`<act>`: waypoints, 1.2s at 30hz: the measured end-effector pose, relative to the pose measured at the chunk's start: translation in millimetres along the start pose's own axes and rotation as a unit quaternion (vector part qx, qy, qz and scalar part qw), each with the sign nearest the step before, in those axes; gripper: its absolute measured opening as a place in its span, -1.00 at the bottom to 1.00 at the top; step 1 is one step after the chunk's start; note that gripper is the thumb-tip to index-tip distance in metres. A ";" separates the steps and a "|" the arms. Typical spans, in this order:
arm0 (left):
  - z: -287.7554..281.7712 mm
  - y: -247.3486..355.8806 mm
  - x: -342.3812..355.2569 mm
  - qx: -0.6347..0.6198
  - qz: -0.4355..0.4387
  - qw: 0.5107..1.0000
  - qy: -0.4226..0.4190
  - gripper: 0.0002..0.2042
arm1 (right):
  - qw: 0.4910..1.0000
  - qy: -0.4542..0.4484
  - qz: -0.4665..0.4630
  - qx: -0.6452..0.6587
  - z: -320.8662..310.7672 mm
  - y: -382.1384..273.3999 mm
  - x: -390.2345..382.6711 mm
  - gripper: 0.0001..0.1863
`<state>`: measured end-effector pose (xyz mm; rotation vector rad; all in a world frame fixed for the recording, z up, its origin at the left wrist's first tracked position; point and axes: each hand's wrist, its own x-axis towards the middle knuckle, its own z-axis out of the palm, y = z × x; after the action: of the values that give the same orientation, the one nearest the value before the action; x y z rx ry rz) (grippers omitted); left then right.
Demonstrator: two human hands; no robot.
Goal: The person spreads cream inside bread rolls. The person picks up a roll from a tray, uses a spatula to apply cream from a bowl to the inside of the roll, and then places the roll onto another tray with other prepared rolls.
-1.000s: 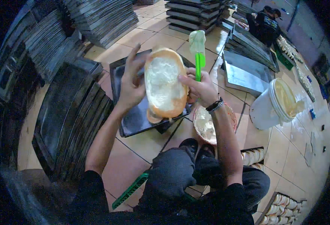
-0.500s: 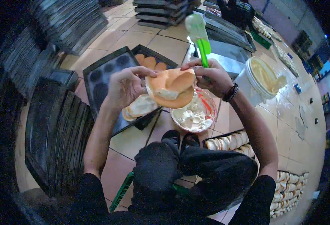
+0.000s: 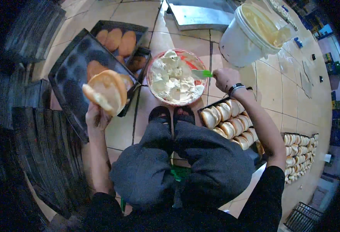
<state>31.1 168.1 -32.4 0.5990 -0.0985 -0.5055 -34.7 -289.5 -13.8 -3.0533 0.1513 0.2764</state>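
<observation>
My left hand (image 3: pixel 97 116) is closed on a round, split bun (image 3: pixel 112 91), held up over the dark baking tray (image 3: pixel 71 73). Its fingers are partly hidden behind the bun. My right hand (image 3: pixel 226 80) grips a green-handled spatula (image 3: pixel 204 73), whose blade rests in white cream. That cream (image 3: pixel 172 75) fills much of a red-and-white bowl (image 3: pixel 150 83) on the floor in front of my feet. More flat brown buns (image 3: pixel 121 41) lie in a second tray (image 3: pixel 139 28) behind the first.
A white bucket (image 3: pixel 231 46) of yellowish cream stands at the far right. Rows of filled buns (image 3: pixel 235 121) sit in a tray beside my right knee, with another batch (image 3: pixel 299 154) farther right. Stacked dark trays (image 3: pixel 48 154) line the left. A metal tray (image 3: pixel 200 17) lies at the back.
My hands have moved apart. The left carried the bun left and down; the right let go of it and lowered the spatula into the cream bowl. The view has tilted down.
</observation>
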 end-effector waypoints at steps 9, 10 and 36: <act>-31.5 -41.3 -18.1 -0.132 0.011 0.991 -0.015 -0.22 | 0.992 -0.122 0.007 -0.040 101.9 0.4 29.7 -0.78; -31.7 -41.8 -18.0 -0.120 0.012 0.992 0.020 -0.25 | 0.987 -0.162 0.020 -0.010 112.3 -5.0 31.8 -0.76; 17.0 -99.1 28.4 -0.225 -0.110 0.967 -0.051 -0.30 | 0.777 0.154 -0.007 0.610 29.0 -90.7 -12.9 -0.75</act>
<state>9.7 75.4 -75.7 0.1379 -0.0114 -0.7487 -43.0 -195.9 -34.2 -1.7530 0.2105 -0.2594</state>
